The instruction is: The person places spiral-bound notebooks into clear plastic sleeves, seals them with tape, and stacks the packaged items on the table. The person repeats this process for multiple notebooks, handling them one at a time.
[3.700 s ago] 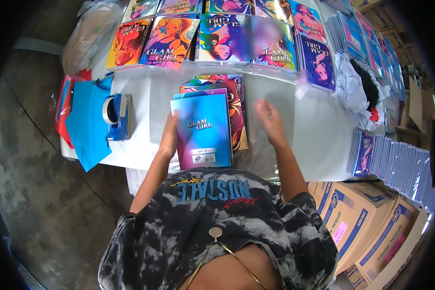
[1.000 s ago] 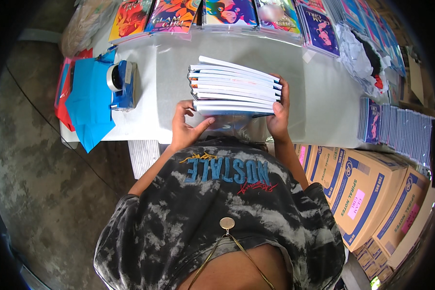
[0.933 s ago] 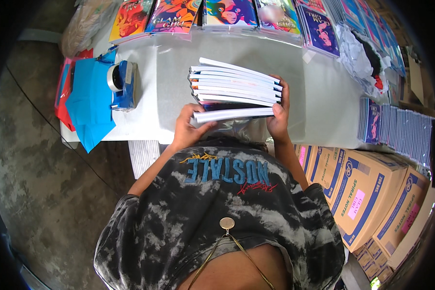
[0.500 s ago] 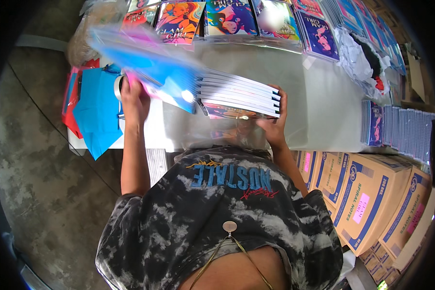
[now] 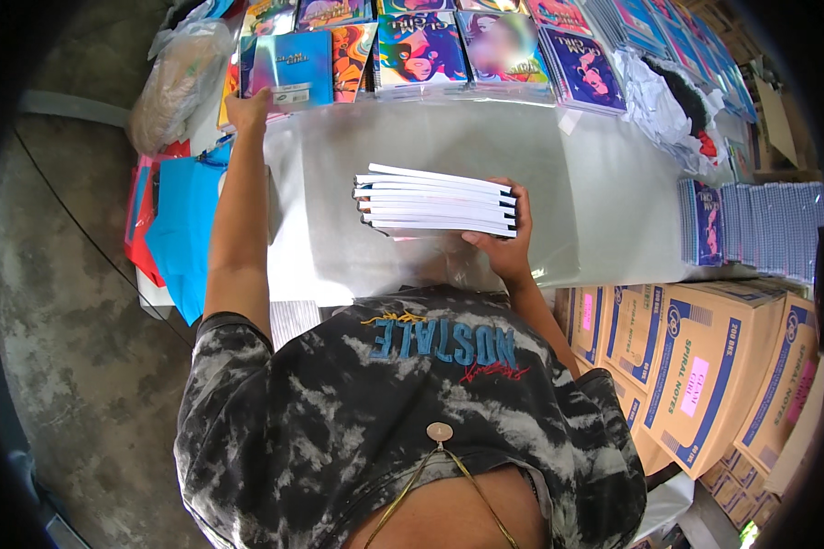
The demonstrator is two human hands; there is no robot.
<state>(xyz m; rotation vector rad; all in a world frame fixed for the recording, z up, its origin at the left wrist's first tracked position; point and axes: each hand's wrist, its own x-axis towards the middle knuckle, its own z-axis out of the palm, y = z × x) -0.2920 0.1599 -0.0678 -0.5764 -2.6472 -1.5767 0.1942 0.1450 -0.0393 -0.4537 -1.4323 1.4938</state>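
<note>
Over the pale surface [image 5: 325,201], the right grip [image 5: 504,240] clamps stacked notebooks [image 5: 435,206], paper edges [image 5: 439,180] running left-right; the left grip [image 5: 248,111] pinches a glossy blue notebook [image 5: 304,66].

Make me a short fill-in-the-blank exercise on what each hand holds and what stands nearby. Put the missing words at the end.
1. The left hand holds a single notebook with a mostly ____ cover.
2. The right hand holds a stack whose page edges, facing the camera, are ____.
3. Of the two hands, the ____ one reaches farther from the body.
4. The cardboard boxes stand on the person's ____ side.

Missing words: blue; white; left; right.
</note>
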